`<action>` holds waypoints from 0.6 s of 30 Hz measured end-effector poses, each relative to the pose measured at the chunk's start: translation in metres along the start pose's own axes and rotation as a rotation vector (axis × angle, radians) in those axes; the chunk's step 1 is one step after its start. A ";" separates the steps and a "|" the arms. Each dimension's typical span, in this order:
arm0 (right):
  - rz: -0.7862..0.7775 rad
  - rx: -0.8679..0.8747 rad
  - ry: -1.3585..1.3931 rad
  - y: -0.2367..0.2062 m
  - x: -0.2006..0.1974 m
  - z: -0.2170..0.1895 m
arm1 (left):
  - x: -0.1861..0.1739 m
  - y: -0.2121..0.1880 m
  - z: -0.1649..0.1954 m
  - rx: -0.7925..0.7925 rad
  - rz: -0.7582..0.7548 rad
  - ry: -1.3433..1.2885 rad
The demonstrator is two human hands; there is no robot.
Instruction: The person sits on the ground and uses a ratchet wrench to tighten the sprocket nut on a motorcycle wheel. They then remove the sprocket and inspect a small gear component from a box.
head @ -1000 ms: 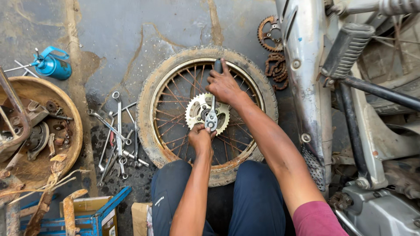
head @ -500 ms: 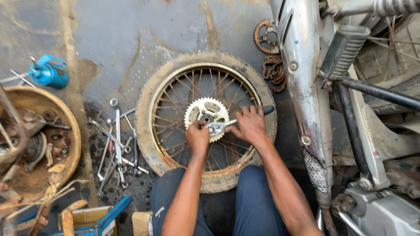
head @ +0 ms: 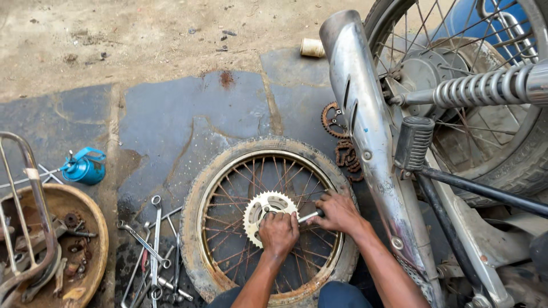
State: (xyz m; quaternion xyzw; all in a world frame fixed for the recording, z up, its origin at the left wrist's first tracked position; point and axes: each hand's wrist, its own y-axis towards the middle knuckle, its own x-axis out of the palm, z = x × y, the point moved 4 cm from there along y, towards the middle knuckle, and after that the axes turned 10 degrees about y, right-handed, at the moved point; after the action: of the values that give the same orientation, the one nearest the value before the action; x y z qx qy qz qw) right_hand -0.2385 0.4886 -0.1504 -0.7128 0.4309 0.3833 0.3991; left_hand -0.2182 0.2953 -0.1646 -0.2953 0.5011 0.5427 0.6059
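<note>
A dusty spoked motorcycle wheel (head: 268, 219) with a rust-tinged rim and worn tyre lies flat on the cracked dark floor (head: 188, 125). A pale toothed sprocket (head: 264, 212) sits at its hub. The left hand (head: 278, 232) presses closed over the hub; the right hand (head: 338, 212) grips a steel wrench (head: 308, 217). Loose spanners (head: 153, 251) lie just beside the tyre.

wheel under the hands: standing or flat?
Flat. The wheel lies on its side on the floor, sprocket facing up, left hand pressing on the hub, right hand gripping a tool.
</note>
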 end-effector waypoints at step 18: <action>-0.001 0.444 -0.037 -0.059 0.089 -0.017 | 0.021 -0.010 -0.022 0.436 -0.227 -0.044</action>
State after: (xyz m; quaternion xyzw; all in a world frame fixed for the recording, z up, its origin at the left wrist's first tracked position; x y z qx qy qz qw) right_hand -0.1508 0.4640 -0.2089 -0.6004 0.4969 0.2917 0.5545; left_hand -0.2164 0.2809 -0.1926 -0.2002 0.5567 0.3562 0.7233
